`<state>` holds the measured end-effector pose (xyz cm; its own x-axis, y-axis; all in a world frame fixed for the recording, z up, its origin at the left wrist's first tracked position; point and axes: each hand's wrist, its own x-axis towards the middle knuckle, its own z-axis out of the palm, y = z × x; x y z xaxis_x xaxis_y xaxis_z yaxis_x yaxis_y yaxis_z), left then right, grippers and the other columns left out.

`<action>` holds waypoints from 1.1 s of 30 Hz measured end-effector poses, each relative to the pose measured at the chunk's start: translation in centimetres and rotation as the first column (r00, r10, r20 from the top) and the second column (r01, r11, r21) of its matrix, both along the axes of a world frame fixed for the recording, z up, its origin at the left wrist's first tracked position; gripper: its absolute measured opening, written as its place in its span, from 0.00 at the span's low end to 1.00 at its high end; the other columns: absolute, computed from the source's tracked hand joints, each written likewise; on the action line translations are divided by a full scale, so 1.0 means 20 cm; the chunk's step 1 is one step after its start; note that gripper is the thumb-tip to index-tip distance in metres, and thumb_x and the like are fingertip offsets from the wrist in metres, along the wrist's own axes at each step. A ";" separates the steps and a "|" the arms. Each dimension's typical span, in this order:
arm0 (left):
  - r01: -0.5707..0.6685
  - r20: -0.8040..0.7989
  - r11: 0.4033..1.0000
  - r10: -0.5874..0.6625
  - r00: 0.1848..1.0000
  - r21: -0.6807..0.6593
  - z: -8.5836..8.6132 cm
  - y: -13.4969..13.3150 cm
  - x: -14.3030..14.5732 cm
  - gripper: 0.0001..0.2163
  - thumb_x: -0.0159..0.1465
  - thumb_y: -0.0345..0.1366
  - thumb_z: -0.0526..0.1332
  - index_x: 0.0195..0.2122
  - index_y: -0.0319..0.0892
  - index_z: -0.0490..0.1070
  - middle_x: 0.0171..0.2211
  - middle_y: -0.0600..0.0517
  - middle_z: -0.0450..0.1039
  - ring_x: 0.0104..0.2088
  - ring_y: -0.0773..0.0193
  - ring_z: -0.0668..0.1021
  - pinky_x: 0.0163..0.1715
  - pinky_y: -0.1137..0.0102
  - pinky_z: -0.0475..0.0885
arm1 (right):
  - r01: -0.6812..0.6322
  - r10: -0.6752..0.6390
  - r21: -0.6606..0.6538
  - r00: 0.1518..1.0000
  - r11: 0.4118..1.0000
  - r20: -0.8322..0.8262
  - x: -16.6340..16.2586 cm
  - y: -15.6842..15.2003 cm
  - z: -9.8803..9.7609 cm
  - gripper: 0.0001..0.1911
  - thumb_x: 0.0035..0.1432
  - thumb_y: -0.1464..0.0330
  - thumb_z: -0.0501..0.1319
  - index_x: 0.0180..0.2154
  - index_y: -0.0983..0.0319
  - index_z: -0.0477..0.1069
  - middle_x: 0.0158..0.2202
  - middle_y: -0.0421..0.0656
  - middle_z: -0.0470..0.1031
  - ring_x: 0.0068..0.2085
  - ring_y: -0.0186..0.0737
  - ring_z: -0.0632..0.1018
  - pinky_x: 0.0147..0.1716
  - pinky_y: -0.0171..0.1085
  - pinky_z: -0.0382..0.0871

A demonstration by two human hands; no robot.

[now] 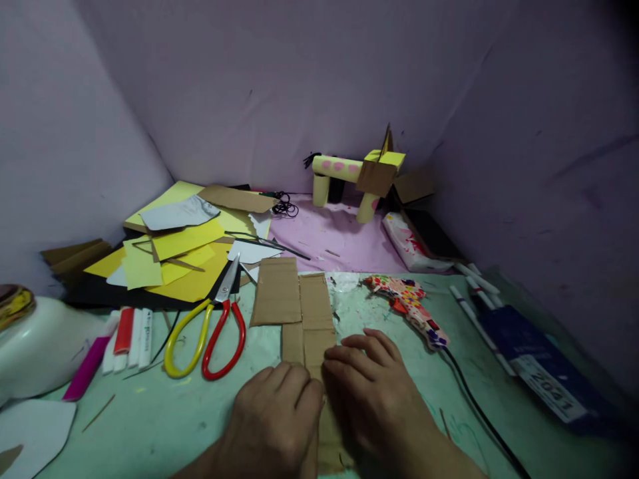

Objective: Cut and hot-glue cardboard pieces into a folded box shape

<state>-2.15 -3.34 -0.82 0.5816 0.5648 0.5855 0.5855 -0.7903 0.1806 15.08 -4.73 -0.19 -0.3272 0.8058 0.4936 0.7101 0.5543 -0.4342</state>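
A brown cardboard piece [304, 309], made of joined flat panels, lies on the pale green table [164, 416]. My left hand [277, 416] rests on its near part with the fingers curled down onto it. Beside it, my right hand [372, 392] lies flat on the cardboard, fingers stretched toward the left and pressing it down. Neither hand lifts anything. The near end of the cardboard is hidden under both hands.
Scissors [212, 332] with yellow and red handles lie to the left. A patterned glue gun [412, 306] with a black cord lies to the right. Yellow paper sheets [174, 256], markers [124, 336], a cardboard animal model [357, 176], a dark booklet [529, 352].
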 end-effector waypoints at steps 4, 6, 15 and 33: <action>-0.262 -0.136 0.924 0.232 0.963 -0.278 0.09 0.06 -0.04 0.15 0.63 0.35 0.48 0.20 0.43 0.68 0.16 0.52 0.67 0.18 0.64 0.70 0.19 0.69 0.59 | 0.068 -0.076 -0.055 0.985 0.996 -0.157 0.03 0.02 0.02 0.12 0.55 0.77 0.54 0.39 0.61 0.72 0.37 0.46 0.79 0.37 0.45 0.76 0.37 0.46 0.70; -0.473 -0.380 0.746 0.313 0.870 -0.469 0.15 0.11 -0.06 0.20 0.64 0.43 0.48 0.17 0.43 0.67 0.15 0.52 0.68 0.18 0.63 0.70 0.19 0.69 0.56 | 0.209 -0.269 -0.239 0.929 0.948 -0.253 0.06 0.09 0.04 0.12 0.55 0.72 0.56 0.42 0.61 0.71 0.39 0.48 0.78 0.35 0.44 0.77 0.35 0.44 0.70; -0.532 -0.505 0.540 0.214 0.837 -0.652 0.18 0.19 -0.07 0.23 0.63 0.49 0.46 0.16 0.44 0.63 0.18 0.50 0.66 0.22 0.59 0.70 0.23 0.68 0.55 | -0.010 -0.533 -0.783 0.727 0.622 -0.433 -0.04 0.43 0.06 0.15 0.37 0.75 0.63 0.33 0.64 0.73 0.21 0.38 0.73 0.24 0.37 0.74 0.25 0.35 0.67; -0.040 0.051 0.942 0.060 0.997 -0.333 0.06 0.27 -0.14 0.09 0.59 0.29 0.53 0.36 0.41 0.72 0.37 0.46 0.75 0.38 0.57 0.76 0.37 0.63 0.73 | 0.309 -0.220 0.026 0.732 0.951 -0.645 0.24 0.14 0.38 0.09 0.49 0.77 0.59 0.32 0.59 0.73 0.32 0.40 0.75 0.35 0.38 0.75 0.33 0.38 0.68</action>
